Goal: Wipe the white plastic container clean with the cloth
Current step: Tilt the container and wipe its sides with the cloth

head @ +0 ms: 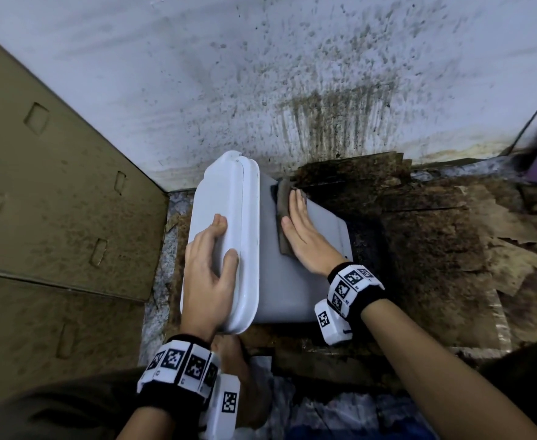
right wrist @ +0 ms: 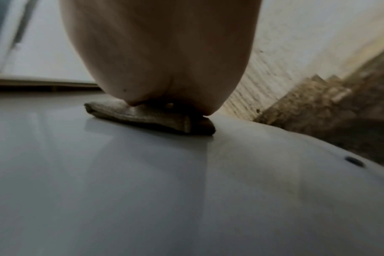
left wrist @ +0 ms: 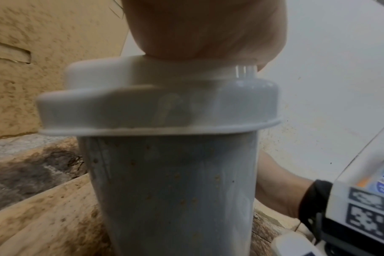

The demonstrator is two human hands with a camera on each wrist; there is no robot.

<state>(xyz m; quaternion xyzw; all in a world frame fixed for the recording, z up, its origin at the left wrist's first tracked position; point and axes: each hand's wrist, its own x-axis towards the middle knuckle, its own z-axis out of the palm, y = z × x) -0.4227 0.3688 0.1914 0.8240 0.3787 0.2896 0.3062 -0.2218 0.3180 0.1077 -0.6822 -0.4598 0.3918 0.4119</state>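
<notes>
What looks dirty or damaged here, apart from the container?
The wall behind the white plastic container carries dark spatter and brown streaks, and the cardboard beside the container is stained and torn.

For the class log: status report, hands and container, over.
Left hand steadies lid. Right hand flat, pressing cloth on white container. Nothing obstructing.

– What do I have on the head view?
– My left hand (head: 208,268) grips the lid end of the tall white plastic container (head: 295,281), tipped on its side.
– And my right hand (head: 305,238)?
– Flat, pressing the folded grey-brown cloth (head: 282,217) onto its side wall.
</notes>
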